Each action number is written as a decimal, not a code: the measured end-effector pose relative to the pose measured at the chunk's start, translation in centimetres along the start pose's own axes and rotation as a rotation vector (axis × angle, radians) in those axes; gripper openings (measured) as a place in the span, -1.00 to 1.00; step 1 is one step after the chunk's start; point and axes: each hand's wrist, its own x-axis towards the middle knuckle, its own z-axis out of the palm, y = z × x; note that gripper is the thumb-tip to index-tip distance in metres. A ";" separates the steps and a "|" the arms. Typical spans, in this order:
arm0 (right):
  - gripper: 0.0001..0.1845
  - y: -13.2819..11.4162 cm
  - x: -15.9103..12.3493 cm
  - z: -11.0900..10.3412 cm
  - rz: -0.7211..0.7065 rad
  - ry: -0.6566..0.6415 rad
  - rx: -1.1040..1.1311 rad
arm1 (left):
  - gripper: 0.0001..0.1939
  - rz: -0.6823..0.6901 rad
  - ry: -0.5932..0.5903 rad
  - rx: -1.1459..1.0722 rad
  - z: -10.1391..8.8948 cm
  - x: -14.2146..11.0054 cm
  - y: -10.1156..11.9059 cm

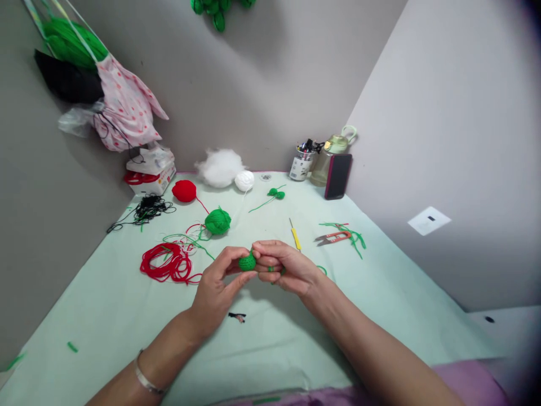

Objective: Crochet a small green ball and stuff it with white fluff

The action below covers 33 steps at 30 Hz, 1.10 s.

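A small round green crocheted piece (247, 261) is held over the table between the thumb and fingers of my left hand (217, 285). From the right, my right hand (287, 265) meets it, thumb and forefinger pinched at its upper edge where green yarn (270, 269) comes off. That yarn passes across the curled fingers of my right hand. Just beyond lies a crochet hook with a yellow handle (295, 237). Orange thread snips (333, 238) rest to the right among green yarn scraps (357, 239). A green yarn ball (218, 221) sits behind my left hand.
Red yarn (167, 263) lies coiled at left, near a red yarn ball (184, 191) and tangled black yarn (150, 208). White stuffing (220, 167), a white yarn ball (244, 181), a pen cup (301, 164), a bottle (325, 163) and a phone (338, 176) line the back.
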 end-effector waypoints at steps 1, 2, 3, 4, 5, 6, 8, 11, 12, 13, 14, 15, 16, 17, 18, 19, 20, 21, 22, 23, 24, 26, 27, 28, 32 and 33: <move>-0.63 0.0 0.0 -0.1 0.001 -0.003 -0.003 | -0.80 0.001 0.005 -0.007 -0.1 0.1 0.0; -0.63 0.0 0.0 -0.2 0.001 -0.006 -0.006 | -0.80 0.003 0.010 -0.010 -0.2 0.2 0.0; -0.63 -0.1 0.0 -0.2 0.002 -0.011 -0.009 | -0.81 0.007 0.014 -0.011 -0.3 0.3 0.1; -0.63 -0.2 0.0 -0.2 0.003 -0.016 -0.013 | -0.80 0.012 0.019 -0.010 -0.5 0.3 0.3; -0.63 -0.2 0.0 -0.2 0.004 -0.022 -0.017 | -0.80 0.018 0.024 -0.007 -0.6 0.3 0.4; -0.62 -0.2 0.0 -0.1 0.004 -0.027 -0.021 | -0.78 0.025 0.028 -0.004 -0.6 0.3 0.5; -0.60 -0.2 -0.1 0.1 0.001 -0.030 -0.028 | -0.77 0.035 0.033 0.004 -0.7 0.3 0.8; -0.56 0.0 -0.1 0.4 -0.019 -0.017 -0.039 | -0.71 0.039 0.041 0.010 -0.7 0.2 0.8; -0.56 0.0 -0.1 0.5 -0.027 -0.010 -0.047 | -0.66 0.035 0.050 0.012 -0.7 0.1 0.8; -0.56 0.1 -0.1 0.5 -0.034 -0.001 -0.055 | -0.59 0.029 0.062 0.011 -0.7 0.1 0.7; -0.57 0.1 -0.2 0.6 -0.037 0.008 -0.061 | -0.53 0.023 0.072 0.007 -0.7 0.1 0.7; -0.58 0.1 -0.2 0.7 -0.037 0.016 -0.062 | -0.50 0.020 0.077 0.001 -0.7 0.1 0.6; -0.58 0.1 -0.2 0.7 -0.034 0.022 -0.058 | -0.52 0.021 0.075 -0.006 -0.8 0.1 0.6; -0.56 0.0 -0.2 0.7 -0.028 0.025 -0.049 | -0.57 0.025 0.066 -0.012 -0.8 0.2 0.6; -0.55 0.0 -0.2 0.7 -0.019 0.026 -0.038 | -0.64 0.031 0.052 -0.018 -0.8 0.2 0.6; -0.54 0.0 -0.2 0.7 -0.010 0.024 -0.030 | -0.71 0.037 0.039 -0.021 -0.8 0.3 0.6; -0.53 0.0 -0.2 0.6 -0.002 0.024 -0.025 | -0.76 0.039 0.029 -0.023 -0.8 0.3 0.6; -0.52 0.0 -0.2 0.6 0.005 0.025 -0.022 | -0.79 0.036 0.023 -0.024 -0.8 0.3 0.5; -0.51 0.0 -0.1 0.5 0.010 0.028 -0.021 | -0.81 0.031 0.021 -0.026 -0.7 0.3 0.4; -0.49 0.1 0.0 0.5 0.013 0.033 -0.018 | -0.82 0.022 0.020 -0.029 -0.6 0.2 0.3; -0.47 0.2 0.0 0.4 0.015 0.039 -0.017 | -0.84 0.011 0.017 -0.033 -0.5 0.2 0.2; -0.45 0.3 0.2 0.2 0.014 0.049 -0.016 | -0.86 -0.022 0.005 -0.045 -0.4 0.2 -0.1; -0.45 0.3 0.2 0.2 0.012 0.053 -0.019 | -0.87 -0.043 -0.003 -0.055 -0.4 0.2 -0.1; -0.48 0.2 0.2 0.1 0.009 0.055 -0.025 | -0.87 -0.068 -0.013 -0.066 -0.4 0.3 -0.1; -0.66 -0.6 -0.2 -0.3 -0.006 0.050 -0.091 | -0.85 -0.167 -0.064 -0.123 -1.3 1.0 0.3; -0.66 -0.9 -0.4 -0.4 -0.023 0.058 -0.126 | -0.86 -0.184 -0.071 -0.134 -1.6 1.2 0.4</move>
